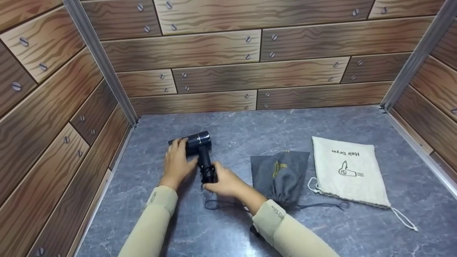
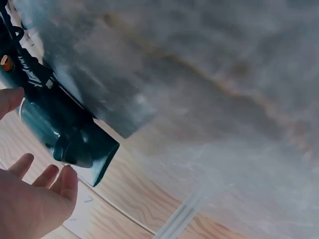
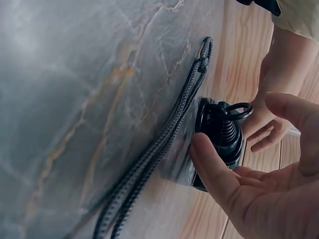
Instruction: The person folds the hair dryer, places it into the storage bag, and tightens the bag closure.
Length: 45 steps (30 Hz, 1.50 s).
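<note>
A dark hair dryer [image 1: 192, 143] lies on the grey marbled tabletop, its handle [image 1: 204, 157] pointing toward the person. My left hand [image 1: 177, 162] is at the nozzle end, fingertips over the barrel. In the left wrist view its loosely bent fingers [image 2: 47, 177] and thumb [image 2: 10, 101] stand on opposite sides of the dryer [image 2: 65, 124]. Around the lower handle is a black coiled cord [image 1: 208, 174], with my right hand [image 1: 228, 182] beside it. The right wrist view has a fingertip [image 3: 202, 144] right at the handle's end [image 3: 222, 129], the thumb spread away.
A dark grey drawstring pouch [image 1: 262, 171] with a yellow print lies to the right, its cord loop [image 1: 214, 205] reaching under my right wrist. Farther right is a cream drawstring bag [image 1: 346, 182] printed "Hair Dryer". Wood-patterned walls [image 1: 214, 78] enclose the table.
</note>
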Tool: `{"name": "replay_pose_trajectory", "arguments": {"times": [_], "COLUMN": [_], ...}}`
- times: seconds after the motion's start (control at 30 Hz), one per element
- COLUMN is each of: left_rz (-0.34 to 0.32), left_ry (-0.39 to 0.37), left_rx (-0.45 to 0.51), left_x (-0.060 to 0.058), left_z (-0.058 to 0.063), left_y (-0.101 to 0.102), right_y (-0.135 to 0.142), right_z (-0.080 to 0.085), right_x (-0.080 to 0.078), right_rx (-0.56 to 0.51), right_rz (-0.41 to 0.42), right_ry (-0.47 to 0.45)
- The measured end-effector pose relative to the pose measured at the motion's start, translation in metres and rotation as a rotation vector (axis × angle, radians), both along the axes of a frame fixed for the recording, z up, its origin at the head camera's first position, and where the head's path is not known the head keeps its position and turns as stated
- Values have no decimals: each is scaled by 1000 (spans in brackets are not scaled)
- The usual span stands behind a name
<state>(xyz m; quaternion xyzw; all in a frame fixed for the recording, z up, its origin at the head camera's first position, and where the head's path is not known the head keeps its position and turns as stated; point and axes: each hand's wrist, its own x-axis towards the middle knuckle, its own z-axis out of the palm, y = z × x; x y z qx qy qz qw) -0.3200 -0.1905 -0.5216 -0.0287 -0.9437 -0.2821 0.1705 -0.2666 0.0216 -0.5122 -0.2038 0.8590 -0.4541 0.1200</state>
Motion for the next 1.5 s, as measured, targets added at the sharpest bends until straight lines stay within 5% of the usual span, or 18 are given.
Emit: {"name": "replay_pose_trajectory", "arguments": {"times": [0.47, 0.97, 1.5], "left_rz": [-18, 15, 31], "left_ry": [-33, -1, -68], "left_rx": [-59, -70, -79], "left_x": [-14, -12, -10], "left_z": [9, 1, 4], "left_y": [3, -2, -14], "right_y": [-4, -17, -13], "right_z": [4, -7, -8], "right_x": [-9, -14, -16], "right_rx": [-18, -29, 33], "right_rz": [-19, -53, -112], "right_ry": [-42, -37, -75]}}
